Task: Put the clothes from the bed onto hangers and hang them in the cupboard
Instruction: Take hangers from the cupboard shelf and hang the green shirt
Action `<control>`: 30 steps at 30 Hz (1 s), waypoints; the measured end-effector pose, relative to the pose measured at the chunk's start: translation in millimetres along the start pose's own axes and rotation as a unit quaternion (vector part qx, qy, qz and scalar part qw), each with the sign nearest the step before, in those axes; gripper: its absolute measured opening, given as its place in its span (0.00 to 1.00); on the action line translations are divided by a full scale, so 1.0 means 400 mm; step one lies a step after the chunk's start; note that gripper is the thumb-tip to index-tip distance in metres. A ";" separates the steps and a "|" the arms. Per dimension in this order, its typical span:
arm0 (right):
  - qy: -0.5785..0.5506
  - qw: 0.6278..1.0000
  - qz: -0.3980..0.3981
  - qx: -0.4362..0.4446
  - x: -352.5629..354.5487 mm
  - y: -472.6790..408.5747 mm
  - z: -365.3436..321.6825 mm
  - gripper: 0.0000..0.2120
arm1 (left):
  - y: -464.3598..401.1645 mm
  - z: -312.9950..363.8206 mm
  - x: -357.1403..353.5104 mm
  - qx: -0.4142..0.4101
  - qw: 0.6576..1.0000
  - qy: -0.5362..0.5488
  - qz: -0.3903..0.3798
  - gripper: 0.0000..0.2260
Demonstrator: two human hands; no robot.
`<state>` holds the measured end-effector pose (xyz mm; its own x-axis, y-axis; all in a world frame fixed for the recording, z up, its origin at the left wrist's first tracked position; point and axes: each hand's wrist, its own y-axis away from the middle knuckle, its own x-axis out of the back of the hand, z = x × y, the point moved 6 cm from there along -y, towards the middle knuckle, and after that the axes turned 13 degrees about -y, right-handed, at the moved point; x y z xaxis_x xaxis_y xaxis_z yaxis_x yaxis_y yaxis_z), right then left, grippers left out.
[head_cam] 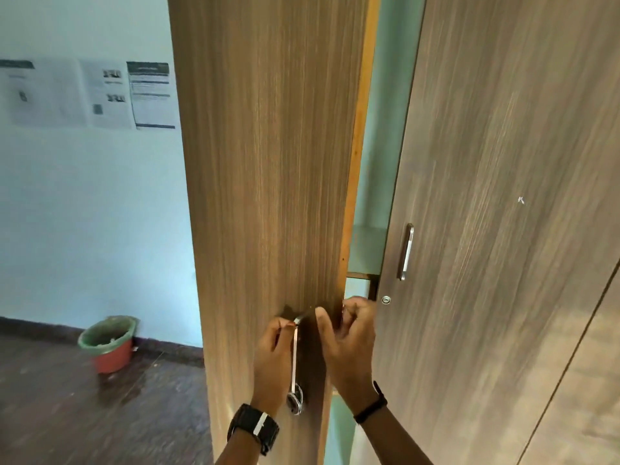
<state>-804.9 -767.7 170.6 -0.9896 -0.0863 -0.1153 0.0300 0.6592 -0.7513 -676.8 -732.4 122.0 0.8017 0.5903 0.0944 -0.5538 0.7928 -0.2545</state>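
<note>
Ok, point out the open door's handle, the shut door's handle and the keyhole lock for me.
Open door's handle point(295, 350), head view: middle of the metal bar, beside the left hand.
Shut door's handle point(406, 251), head view: middle of the bar.
Keyhole lock point(386, 300), head view: its round face.

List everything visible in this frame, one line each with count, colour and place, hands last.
cupboard door: one, light wood grain, centre, partly open
door handle: one, silver, low on that door
right door: one, grey-brown, closed, with silver handle
papers: several, white, on left wall
bucket: one, orange with green liner, on floor
left hand: grips door handle, black watch
right hand: curled round door edge, black band
</note>
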 end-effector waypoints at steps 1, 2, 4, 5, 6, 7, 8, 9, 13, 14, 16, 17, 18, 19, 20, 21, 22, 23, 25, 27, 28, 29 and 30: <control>-0.032 0.999 0.007 -0.002 -0.019 -0.004 -0.011 0.14 | 0.017 0.009 0.031 0.002 1.000 -0.005 0.014 0.09; -0.055 0.998 -0.001 -0.008 -0.037 -0.010 -0.015 0.15 | 0.029 0.014 0.057 0.000 1.000 -0.010 0.026 0.10; -0.069 0.996 -0.058 -0.015 -0.088 -0.003 -0.016 0.22 | 0.043 0.016 0.116 -0.007 0.998 -0.035 0.044 0.12; -0.075 0.992 -0.100 -0.021 -0.120 0.010 -0.016 0.23 | 0.044 0.013 0.144 -0.009 0.997 -0.050 0.050 0.13; -0.096 0.985 -0.137 -0.029 -0.153 0.027 -0.024 0.22 | 0.042 0.006 0.172 -0.017 0.996 -0.066 0.055 0.14; -0.121 0.979 -0.157 -0.039 -0.179 0.043 -0.030 0.22 | 0.038 -0.001 0.193 -0.023 0.995 -0.083 0.058 0.14; -0.142 0.975 -0.162 -0.048 -0.204 0.060 -0.036 0.22 | 0.036 -0.005 0.215 -0.027 0.993 -0.099 0.058 0.14; -0.154 0.974 -0.158 -0.056 -0.223 0.073 -0.043 0.22 | 0.036 0.001 0.234 -0.026 0.992 -0.112 0.055 0.14; -0.184 0.966 -0.150 -0.099 -0.294 0.126 -0.062 0.29 | 0.043 0.046 0.318 -0.070 0.986 -0.145 0.040 0.09; -0.188 0.966 -0.147 -0.103 -0.313 0.141 -0.069 0.31 | 0.044 0.057 0.344 -0.087 0.983 -0.157 0.042 0.08; -0.198 0.965 -0.141 -0.098 -0.360 0.169 -0.094 0.30 | 0.046 0.092 0.400 -0.121 0.980 -0.151 0.042 0.11; -0.209 0.963 -0.140 -0.093 -0.384 0.182 -0.112 0.30 | 0.049 0.115 0.422 -0.129 0.981 -0.141 0.037 0.14; -0.211 0.965 -0.134 -0.085 -0.412 0.196 -0.131 0.30 | 0.053 0.134 0.448 -0.136 0.983 -0.123 0.024 0.16; -0.208 0.967 -0.126 -0.077 -0.442 0.210 -0.151 0.31 | 0.059 0.151 0.472 -0.142 0.985 -0.102 0.009 0.18; -0.200 0.970 -0.116 -0.071 -0.475 0.226 -0.170 0.33 | 0.065 0.162 0.499 -0.147 0.986 -0.079 -0.003 0.19; -0.196 0.972 -0.108 -0.067 -0.511 0.243 -0.189 0.34 | 0.068 0.167 0.529 -0.150 0.987 -0.062 -0.011 0.20; -0.196 0.973 -0.101 -0.064 -0.544 0.259 -0.201 0.34 | 0.071 0.170 0.556 -0.146 0.988 -0.052 -0.016 0.20; -0.193 0.975 -0.097 -0.059 -0.585 0.277 -0.213 0.32 | 0.073 0.169 0.593 -0.139 0.989 -0.047 -0.017 0.19; -0.182 0.977 -0.094 -0.060 -0.667 0.312 -0.233 0.28 | 0.070 0.165 0.674 -0.122 0.992 -0.038 -0.013 0.18; -0.166 0.979 -0.099 -0.061 -0.739 0.340 -0.248 0.26 | 0.055 0.157 0.749 -0.099 0.995 -0.020 -0.011 0.14; -0.154 0.981 -0.103 -0.058 -0.775 0.351 -0.257 0.26 | 0.045 0.148 0.790 -0.087 0.996 -0.011 -0.008 0.12; -0.141 0.982 -0.112 -0.053 -0.810 0.360 -0.265 0.26 | 0.035 0.141 0.827 -0.075 0.997 -0.005 -0.004 0.11; -0.127 0.983 -0.123 -0.050 -0.845 0.368 -0.270 0.26 | 0.026 0.132 0.866 -0.065 0.998 -0.001 0.003 0.12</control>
<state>-481.4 -560.8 169.3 -0.8976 -0.4279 -0.1056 -0.2327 0.6635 -0.7111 -416.8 -511.6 202.6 0.7982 0.5950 0.0944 -0.5244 0.7633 -0.3774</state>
